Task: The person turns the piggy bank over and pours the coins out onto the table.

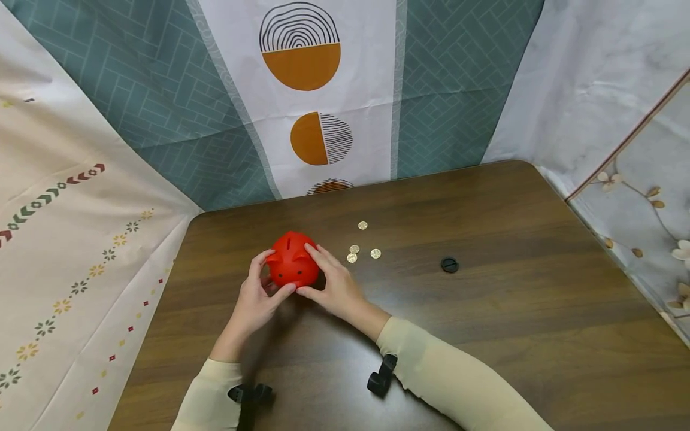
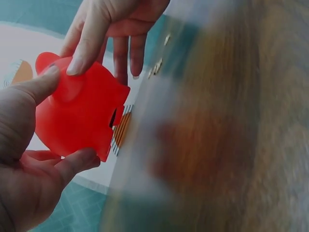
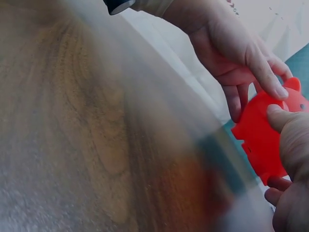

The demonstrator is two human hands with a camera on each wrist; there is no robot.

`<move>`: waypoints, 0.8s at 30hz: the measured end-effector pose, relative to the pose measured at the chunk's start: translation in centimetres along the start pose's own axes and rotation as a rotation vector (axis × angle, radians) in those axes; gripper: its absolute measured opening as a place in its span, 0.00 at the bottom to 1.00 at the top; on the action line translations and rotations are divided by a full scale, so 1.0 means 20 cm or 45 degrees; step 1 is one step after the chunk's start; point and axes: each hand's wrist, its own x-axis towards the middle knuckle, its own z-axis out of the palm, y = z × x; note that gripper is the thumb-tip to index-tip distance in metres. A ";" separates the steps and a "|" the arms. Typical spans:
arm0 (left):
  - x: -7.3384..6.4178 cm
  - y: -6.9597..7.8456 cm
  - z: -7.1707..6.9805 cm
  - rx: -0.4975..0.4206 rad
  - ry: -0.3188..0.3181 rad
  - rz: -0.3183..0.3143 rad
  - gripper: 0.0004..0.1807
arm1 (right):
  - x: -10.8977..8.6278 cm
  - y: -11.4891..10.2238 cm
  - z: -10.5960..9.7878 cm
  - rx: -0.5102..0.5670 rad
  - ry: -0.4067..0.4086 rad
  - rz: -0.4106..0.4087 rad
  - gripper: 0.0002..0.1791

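Observation:
A red piggy bank [image 1: 293, 272] is between both hands at the left of the table, its coin slot upward and its face toward me. My left hand [image 1: 256, 305] grips its left side, and my right hand [image 1: 342, 290] holds the right side; both thumbs lie at its front. The left wrist view shows the bank [image 2: 77, 116] raised off the tabletop, with a dark opening [image 2: 113, 117] in its underside. In the right wrist view the bank [image 3: 263, 140] is cut by the frame edge.
Several gold coins lie right of the bank: one coin [image 1: 363, 225] farther back, another coin [image 1: 375, 254] nearer, and a close pair [image 1: 353, 253]. Farther right sits a round black plug [image 1: 450, 264]. The brown wooden table [image 1: 512, 311] meets hanging cloths at its back and sides.

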 end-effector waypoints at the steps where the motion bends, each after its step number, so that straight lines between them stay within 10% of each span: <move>1: 0.00 0.01 -0.01 0.002 -0.002 0.003 0.45 | 0.00 0.00 0.01 -0.012 -0.005 0.002 0.47; 8: -0.03 0.10 -0.03 0.030 -0.030 -0.008 0.43 | 0.00 0.00 0.05 -0.039 -0.037 0.034 0.48; 24: -0.03 0.05 -0.03 0.013 -0.043 -0.053 0.43 | 0.00 0.03 0.09 -0.026 -0.024 0.020 0.48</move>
